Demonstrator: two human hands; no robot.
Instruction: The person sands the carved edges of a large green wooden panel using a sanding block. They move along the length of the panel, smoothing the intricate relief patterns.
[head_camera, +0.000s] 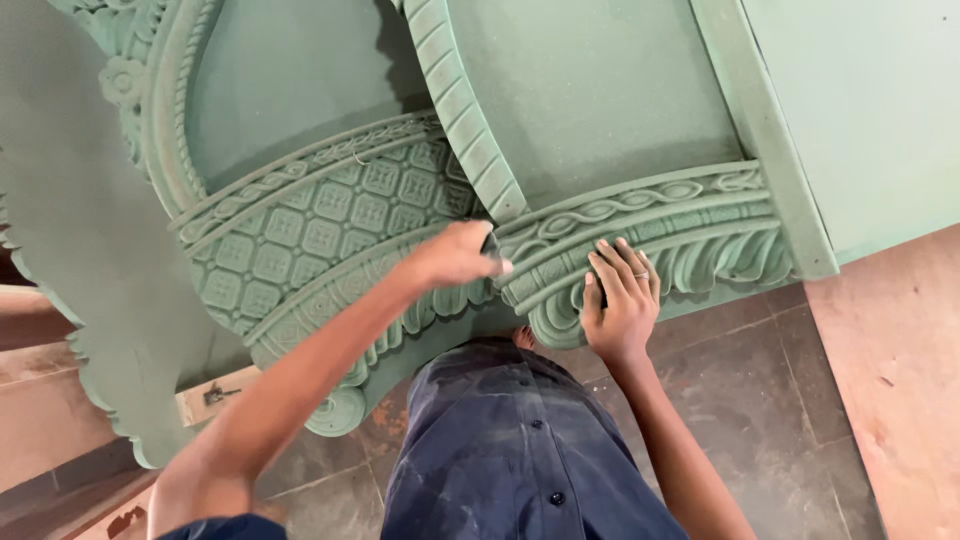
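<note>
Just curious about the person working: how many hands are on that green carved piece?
2: the left hand at the middle joint, the right hand flat on the lower carved border.

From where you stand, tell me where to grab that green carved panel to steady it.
Grip the carved panel by its thick scalloped bottom edge, from below, beside the right hand already pressing there. That rim juts out and gives fingers purchase; the left hand works the middle joint.
</note>
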